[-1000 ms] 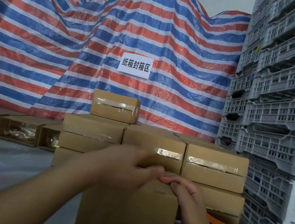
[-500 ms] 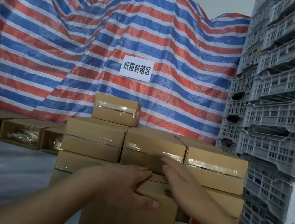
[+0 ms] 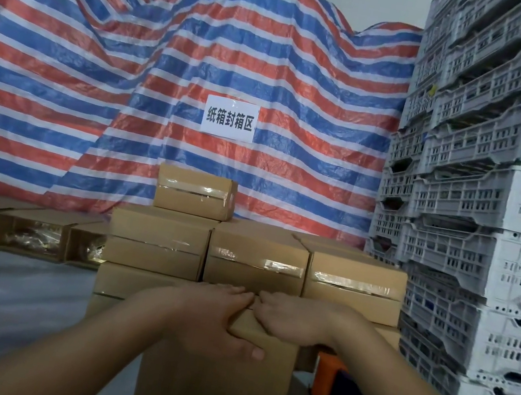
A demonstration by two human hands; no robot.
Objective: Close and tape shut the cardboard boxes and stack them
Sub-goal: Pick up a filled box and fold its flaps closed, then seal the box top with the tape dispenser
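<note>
Currently both hands lie on top of the nearest cardboard box [image 3: 211, 387], which stands on the counter [image 3: 0, 301] directly in front of the stack of taped boxes [image 3: 256, 262]. Left hand [image 3: 214, 314]: fingers straight and flat across the box top, thumb hooked down over its near face. Right hand [image 3: 293, 318]: fingers stretched flat along the top, tips meeting those of the left hand at the middle seam. Neither hand pinches anything. One small taped box [image 3: 195, 193] sits on top of the stack. Left of the stack, open boxes [image 3: 47, 236] lie on their sides with shiny contents showing. Right of the near box, an orange tape dispenser [image 3: 326, 379], partly hidden by the right forearm. White plastic crates [image 3: 494, 204] tower right of the stack; a striped tarp [image 3: 98, 81] with a white sign [image 3: 229, 118] hangs behind it.
</note>
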